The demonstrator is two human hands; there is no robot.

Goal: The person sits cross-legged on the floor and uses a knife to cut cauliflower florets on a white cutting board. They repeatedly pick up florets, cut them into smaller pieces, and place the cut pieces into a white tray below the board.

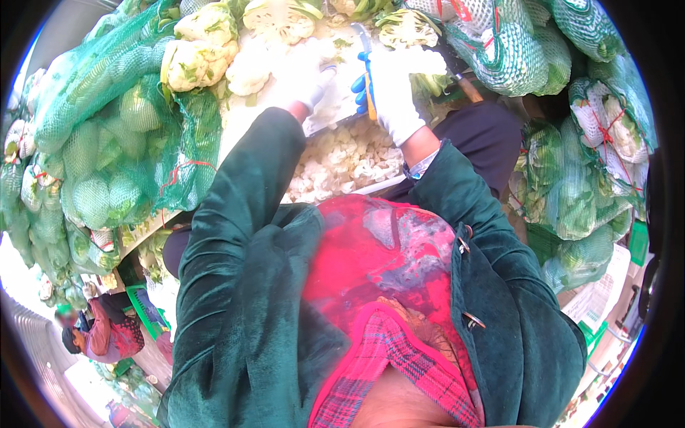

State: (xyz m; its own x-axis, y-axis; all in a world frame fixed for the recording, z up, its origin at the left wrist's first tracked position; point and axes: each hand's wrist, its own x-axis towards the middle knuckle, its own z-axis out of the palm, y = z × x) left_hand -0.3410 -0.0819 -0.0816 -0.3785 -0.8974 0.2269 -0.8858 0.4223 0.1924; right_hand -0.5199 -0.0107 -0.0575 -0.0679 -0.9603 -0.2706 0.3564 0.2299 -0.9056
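My right hand (395,101), in a white glove with blue-coated fingertips, grips the orange-yellow handle of a knife (370,88). The curved blade points away from me. My left hand (309,88), also gloved in white, is over the bright work surface; glare washes out its fingers, and whether it holds anything is unclear. Cut cauliflower florets (348,158) fill a white tray (377,185) just below both hands. A pale cauliflower piece (249,72) lies left of my left hand. Beyond the hands are a halved cauliflower (281,21) and another cut head (409,29).
Whole cauliflowers (195,64) sit at the left of the surface. Green mesh bags (107,155) of vegetables are piled on the left, with more mesh bags (567,176) on the right. A wooden-handled tool (471,90) lies near my right knee. Another person (109,331) is at lower left.
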